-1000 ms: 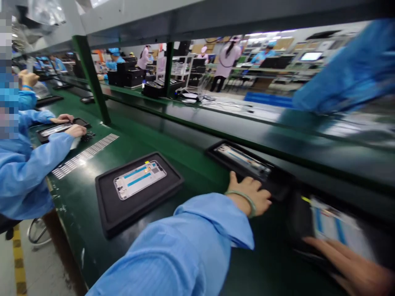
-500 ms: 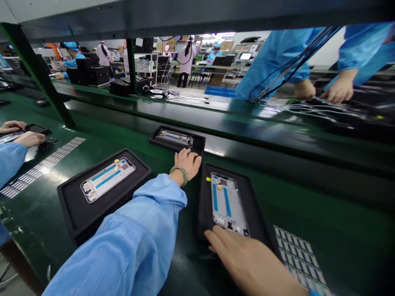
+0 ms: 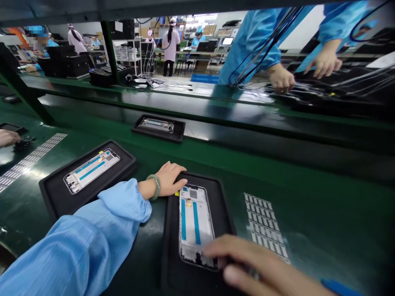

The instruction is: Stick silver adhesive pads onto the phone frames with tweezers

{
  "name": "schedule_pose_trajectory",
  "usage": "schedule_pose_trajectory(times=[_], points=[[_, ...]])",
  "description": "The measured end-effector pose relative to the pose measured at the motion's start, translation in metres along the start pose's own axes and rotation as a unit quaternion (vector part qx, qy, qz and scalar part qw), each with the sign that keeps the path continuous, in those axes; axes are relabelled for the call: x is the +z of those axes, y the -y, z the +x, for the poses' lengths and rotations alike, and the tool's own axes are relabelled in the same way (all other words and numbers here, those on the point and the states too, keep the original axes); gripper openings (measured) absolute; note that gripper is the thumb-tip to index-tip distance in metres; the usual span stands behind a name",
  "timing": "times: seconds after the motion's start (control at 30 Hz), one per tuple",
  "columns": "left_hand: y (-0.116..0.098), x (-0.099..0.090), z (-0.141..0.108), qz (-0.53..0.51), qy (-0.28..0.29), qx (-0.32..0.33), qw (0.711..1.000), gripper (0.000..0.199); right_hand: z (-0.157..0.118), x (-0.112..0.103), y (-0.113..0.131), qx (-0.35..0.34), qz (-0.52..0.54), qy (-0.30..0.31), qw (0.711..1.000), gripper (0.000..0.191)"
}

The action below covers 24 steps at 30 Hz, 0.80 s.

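Note:
My left hand (image 3: 168, 179), with a green bangle at the wrist, rests on the far left corner of a black tray (image 3: 220, 203). Its fingers are stretched out and the thumb is apart from them. In that tray lies a phone frame (image 3: 205, 209) with two blue strips and a yellow tab at its upper left. Over the frame's near right end is my right hand (image 3: 247, 259), smeared by motion, its index finger reaching forward. The undersides of its other fingers are hidden, and I cannot make out whether anything is in them.
A second black tray (image 3: 52, 197) with a similar phone frame (image 3: 92, 170) lies to the left; a third tray (image 3: 177, 133) sits farther back. Sheets of small labels (image 3: 267, 224) lie on the green bench. Across it, a co-worker's hands (image 3: 280, 78) handle cables. Another person's hand (image 3: 8, 137) is far left.
My left hand has left the far tray and come onto the near tray's corner. My right hand has moved from the near tray's edge to over the phone frame's end. The view has shifted right.

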<state>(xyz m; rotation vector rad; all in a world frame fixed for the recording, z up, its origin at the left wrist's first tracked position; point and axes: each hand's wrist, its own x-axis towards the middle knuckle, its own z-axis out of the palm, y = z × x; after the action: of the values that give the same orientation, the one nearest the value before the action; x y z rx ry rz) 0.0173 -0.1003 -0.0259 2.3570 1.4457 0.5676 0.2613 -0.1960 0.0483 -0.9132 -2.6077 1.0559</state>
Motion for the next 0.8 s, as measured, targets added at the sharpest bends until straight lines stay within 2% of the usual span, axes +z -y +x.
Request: schedule_pose_trajectory(times=[0.07,0.1,0.17,0.23,0.33,0.4,0.47,0.53,0.57,0.67,0.73,0.8], points=[[-0.002,-0.001,-0.01,0.003,-0.005,0.002,1.0,0.032,-0.011,-0.019,-0.02,0.085,0.073,-0.101,0.989,0.036],[-0.004,-0.001,-0.015,0.004,-0.007,0.002,1.0,0.033,-0.016,-0.024,-0.031,0.116,0.111,-0.159,0.974,0.042],[-0.008,-0.001,-0.025,0.004,-0.008,0.006,1.0,0.033,-0.024,-0.029,-0.051,0.184,0.176,-0.275,0.927,0.051],[-0.012,-0.001,-0.036,0.003,-0.006,0.015,1.0,0.033,-0.03,-0.027,-0.067,0.233,0.232,-0.35,0.877,0.057],[-0.017,-0.001,-0.046,0.0,0.001,0.035,0.999,0.033,-0.035,-0.021,-0.078,0.245,0.295,-0.426,0.819,0.057],[-0.018,-0.002,-0.048,-0.001,0.002,0.045,0.999,0.031,-0.036,-0.02,-0.077,0.248,0.308,-0.437,0.808,0.047],[-0.018,-0.004,-0.045,-0.001,-0.005,0.045,0.999,0.031,-0.038,-0.022,-0.074,0.267,0.308,-0.398,0.822,0.037],[-0.024,-0.008,-0.04,0.007,-0.023,0.049,0.998,0.033,-0.042,-0.023,-0.069,0.285,0.306,-0.377,0.826,0.037],[-0.03,-0.01,-0.038,0.013,-0.033,0.062,0.997,0.035,-0.044,-0.023,-0.067,0.293,0.302,-0.385,0.821,0.039],[-0.06,-0.01,-0.035,0.018,-0.02,0.17,0.985,0.037,-0.054,-0.019,-0.058,0.326,0.265,-0.422,0.803,0.043],[-0.087,-0.004,-0.036,0.006,0.028,0.254,0.967,0.036,-0.061,-0.011,-0.054,0.353,0.252,-0.414,0.8,0.044],[-0.114,0.007,-0.035,0.018,0.061,0.301,0.952,0.036,-0.068,-0.001,-0.052,0.375,0.259,-0.4,0.796,0.043]])
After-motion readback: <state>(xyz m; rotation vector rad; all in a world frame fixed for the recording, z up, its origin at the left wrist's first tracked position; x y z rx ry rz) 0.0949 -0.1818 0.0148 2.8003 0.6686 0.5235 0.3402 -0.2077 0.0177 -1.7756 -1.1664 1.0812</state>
